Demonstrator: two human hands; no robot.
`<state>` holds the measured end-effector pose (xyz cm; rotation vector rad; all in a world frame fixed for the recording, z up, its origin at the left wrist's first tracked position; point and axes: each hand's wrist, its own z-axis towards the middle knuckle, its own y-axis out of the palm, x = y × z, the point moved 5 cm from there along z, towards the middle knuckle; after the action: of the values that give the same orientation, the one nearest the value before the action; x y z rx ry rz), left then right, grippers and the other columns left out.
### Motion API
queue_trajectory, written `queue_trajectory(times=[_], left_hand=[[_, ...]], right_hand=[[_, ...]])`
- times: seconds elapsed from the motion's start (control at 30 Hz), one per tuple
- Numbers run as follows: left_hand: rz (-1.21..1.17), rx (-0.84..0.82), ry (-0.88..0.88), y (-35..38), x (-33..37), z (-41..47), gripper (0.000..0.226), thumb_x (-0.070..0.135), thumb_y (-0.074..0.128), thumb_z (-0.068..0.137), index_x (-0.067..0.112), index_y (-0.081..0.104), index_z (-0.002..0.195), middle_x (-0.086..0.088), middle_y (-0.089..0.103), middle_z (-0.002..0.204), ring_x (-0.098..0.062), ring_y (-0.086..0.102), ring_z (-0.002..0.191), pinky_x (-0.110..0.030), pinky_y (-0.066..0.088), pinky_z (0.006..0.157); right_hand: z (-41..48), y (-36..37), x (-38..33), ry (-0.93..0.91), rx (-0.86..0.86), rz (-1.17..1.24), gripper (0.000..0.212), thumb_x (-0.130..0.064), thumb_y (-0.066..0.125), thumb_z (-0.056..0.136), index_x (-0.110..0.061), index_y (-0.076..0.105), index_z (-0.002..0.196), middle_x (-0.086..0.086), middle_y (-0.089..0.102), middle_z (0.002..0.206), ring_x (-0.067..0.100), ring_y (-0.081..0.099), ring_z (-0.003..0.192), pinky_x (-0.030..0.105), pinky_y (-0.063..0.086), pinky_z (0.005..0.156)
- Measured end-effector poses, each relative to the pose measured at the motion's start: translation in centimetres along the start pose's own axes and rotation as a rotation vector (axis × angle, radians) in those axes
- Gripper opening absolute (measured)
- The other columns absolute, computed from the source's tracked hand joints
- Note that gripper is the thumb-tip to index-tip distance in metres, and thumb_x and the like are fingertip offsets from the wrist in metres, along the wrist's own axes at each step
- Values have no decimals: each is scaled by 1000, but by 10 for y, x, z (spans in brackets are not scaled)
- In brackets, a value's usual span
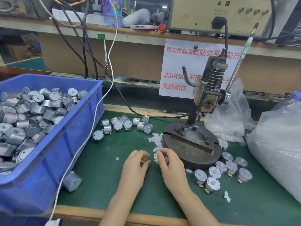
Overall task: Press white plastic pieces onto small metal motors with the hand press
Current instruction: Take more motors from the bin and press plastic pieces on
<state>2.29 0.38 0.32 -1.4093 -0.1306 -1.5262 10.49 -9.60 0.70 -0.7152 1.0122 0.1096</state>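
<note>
**Worktop** (114, 185): green mat surface, seen from above.

**Right hand** (171, 165): fingers curled, thumb and forefinger pinching a small metal motor (156, 158). The motor is held above the mat, just in front of the press base.

**Left hand** (136, 163): fingers curled, tips drawn together right beside the motor. Whether they pinch a white piece cannot be told.

**Hand press** (206, 98): stands upright on a round metal base (192, 154), behind and to the right of both hands. A coil spring shows on the ram. The lever (244, 51) rises toward the upper right.

**White plastic pieces** (157, 141): a loose heap lies against the left edge of the base. A single piece (117, 159) lies apart on the mat, left of the left hand.

**Blue bin** (65, 152): at the left, heaped with bare motors (32, 115). A stray motor (71, 181) lies against its near corner.

**Loose motors** (123, 124): scattered on the mat between the bin and the press.

**Capped motors** (228, 168): a cluster stands upright to the right of the base, each with a white piece on top.

**Plastic bag** (276, 152): at the far right, holding pale contents.

**White cable** (91, 132): runs down past the bin's right wall.

**Notice sheet** (179, 67): red characters, hanging behind the press.
</note>
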Motion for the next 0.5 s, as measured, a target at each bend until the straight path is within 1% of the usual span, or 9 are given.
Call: queue_trajectory(times=[0.07, 0.1, 0.13, 0.17, 0.23, 0.3, 0.4, 0.5], left_hand=[[0, -33, -17, 1, -2, 0, 15, -2, 65, 80, 13, 63, 78, 11, 50, 78, -5, 53, 69, -8, 40, 64], [-19, -31, -32, 1, -3, 0, 20, -2, 65, 80, 17, 62, 73, 10, 51, 78, -6, 54, 68, -8, 39, 63], [-55, -19, -52, -1, -4, 0, 25, -2, 66, 79, 20, 60, 70, 8, 53, 78, -8, 56, 68, -8, 40, 63], [-98, 0, -78, -4, -6, 1, 27, -2, 66, 79, 22, 60, 68, 6, 55, 78, -10, 58, 68, -8, 40, 62], [-171, 50, -133, -9, -9, 2, 25, 0, 66, 81, 23, 62, 71, 3, 60, 80, -11, 60, 70, -7, 41, 62], [-235, 83, -180, -11, -12, 2, 21, 3, 64, 83, 22, 63, 74, 1, 64, 82, -11, 61, 72, -6, 42, 62], [-291, 94, -215, -11, -12, 1, 16, 6, 62, 85, 19, 63, 77, -2, 67, 80, -16, 63, 72, -9, 44, 61], [-319, 106, -240, -12, -12, 0, 14, 8, 61, 87, 18, 64, 78, 0, 66, 75, -19, 63, 71, -15, 47, 63]], right_hand=[[0, 3, 0, -3, -34, -28, 5, -26, 49, 96, -29, 54, 95, -14, 56, 86, 1, 53, 78, 2, 34, 72], [1, 4, 0, -5, -55, -44, 9, -26, 48, 96, -27, 56, 100, -14, 57, 91, 1, 53, 85, 2, 33, 76], [1, 6, 1, -6, -82, -70, 17, -27, 45, 97, -23, 58, 108, -13, 56, 97, 2, 51, 94, 2, 31, 80], [1, 9, 1, -9, -118, -106, 26, -28, 42, 99, -20, 56, 119, -10, 55, 106, 3, 49, 102, 4, 30, 85], [2, 15, 1, -15, -200, -193, 40, -34, 33, 101, -23, 43, 137, -6, 51, 120, 8, 46, 114, 17, 33, 90], [3, 21, -2, -48, -255, -288, 44, -37, 26, 101, -29, 31, 144, -6, 46, 120, 11, 47, 113, 25, 35, 84], [4, 25, -5, -94, -276, -385, 45, -37, 23, 102, -31, 23, 147, -6, 43, 116, 14, 49, 107, 26, 34, 76], [3, 26, -4, -122, -295, -447, 46, -38, 22, 102, -31, 22, 148, -5, 43, 117, 15, 50, 105, 27, 36, 78]])
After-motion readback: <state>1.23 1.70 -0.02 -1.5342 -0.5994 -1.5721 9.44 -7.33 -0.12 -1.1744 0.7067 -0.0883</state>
